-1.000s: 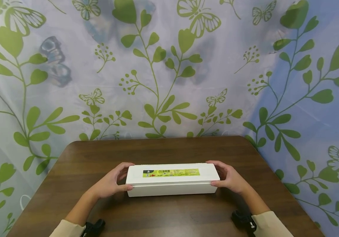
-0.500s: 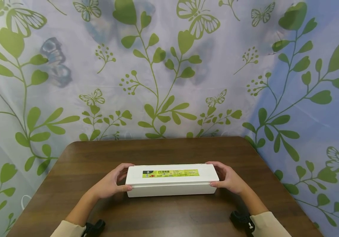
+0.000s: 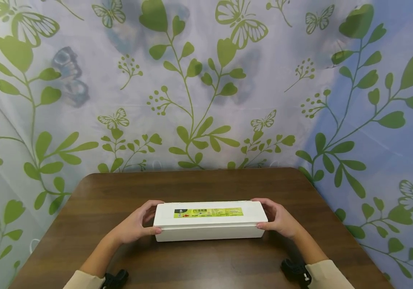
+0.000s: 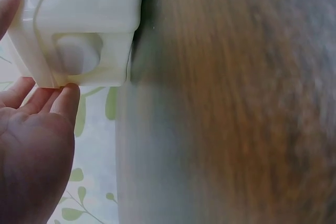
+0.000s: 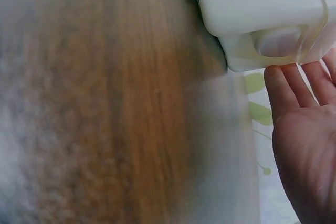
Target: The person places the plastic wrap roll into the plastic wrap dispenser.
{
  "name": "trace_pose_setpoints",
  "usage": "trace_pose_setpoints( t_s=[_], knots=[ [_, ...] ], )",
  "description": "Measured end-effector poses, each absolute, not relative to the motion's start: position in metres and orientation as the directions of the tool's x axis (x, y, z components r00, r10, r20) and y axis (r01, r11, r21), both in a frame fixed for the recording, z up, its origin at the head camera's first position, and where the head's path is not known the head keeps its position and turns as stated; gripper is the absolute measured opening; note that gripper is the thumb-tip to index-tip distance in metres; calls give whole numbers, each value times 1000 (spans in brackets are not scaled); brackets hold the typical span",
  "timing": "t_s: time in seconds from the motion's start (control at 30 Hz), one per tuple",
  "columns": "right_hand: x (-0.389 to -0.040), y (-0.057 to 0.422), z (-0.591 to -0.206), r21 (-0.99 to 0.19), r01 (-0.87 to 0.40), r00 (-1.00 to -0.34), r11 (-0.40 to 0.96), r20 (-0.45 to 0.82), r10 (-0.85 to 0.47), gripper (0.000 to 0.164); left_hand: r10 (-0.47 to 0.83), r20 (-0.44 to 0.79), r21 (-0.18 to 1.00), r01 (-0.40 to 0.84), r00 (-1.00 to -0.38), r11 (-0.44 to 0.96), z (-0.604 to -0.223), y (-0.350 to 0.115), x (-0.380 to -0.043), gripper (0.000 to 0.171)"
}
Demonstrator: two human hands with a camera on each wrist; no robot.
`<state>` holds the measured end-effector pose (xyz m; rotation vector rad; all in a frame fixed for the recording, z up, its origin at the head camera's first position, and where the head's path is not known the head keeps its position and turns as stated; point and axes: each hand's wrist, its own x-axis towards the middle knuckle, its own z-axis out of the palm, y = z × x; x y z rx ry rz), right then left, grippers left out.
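A long white cling film box (image 3: 210,233) lies crosswise on the table in the head view, its lid down and a yellow-green label (image 3: 208,212) on top. My left hand (image 3: 134,223) grips its left end, thumb on the front edge and fingers behind. At the other end my right hand (image 3: 281,218) holds it the same way. In the left wrist view, the end of the cling film box (image 4: 89,14) shows a round part in a recess, with fingertips against the far side. A similar end of the cling film box (image 5: 257,3) appears in the right wrist view. The inside is hidden.
The brown wooden table (image 3: 199,265) has rounded back corners. Behind it and to the right hangs a curtain (image 3: 206,100) printed with green leaves and butterflies. A black strap device (image 3: 115,277) sits at the left wrist, another black device (image 3: 296,271) at the right.
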<state>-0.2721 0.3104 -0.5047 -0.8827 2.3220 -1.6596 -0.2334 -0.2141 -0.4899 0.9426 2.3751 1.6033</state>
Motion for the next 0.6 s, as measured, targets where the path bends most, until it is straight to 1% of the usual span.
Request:
trace_pose_setpoints(
  t_s=[0.1, 0.3, 0.4, 0.5, 0.6],
  knots=[
    [-274, 312, -502, -904, -368, -816, 216, 202, -542, 73, 560, 242, 870, 433, -792, 236, -490, -213, -237, 74],
    [-278, 312, -502, -901, -382, -791, 204, 205, -577, 73, 557, 233, 862, 434, -797, 260, -489, -215, -239, 76],
    [-278, 312, -500, -899, -391, -778, 196, 209, -592, 77, 555, 221, 864, 424, -802, 269, -488, -216, -239, 78],
    [-279, 314, -497, -894, -410, -766, 183, 229, -601, 82, 551, 234, 857, 438, -801, 273, -486, -218, -240, 81],
    [-282, 318, -490, -874, -454, -763, 174, 281, -582, 79, 521, 256, 829, 462, -814, 315, -481, -223, -242, 80]
  ],
)
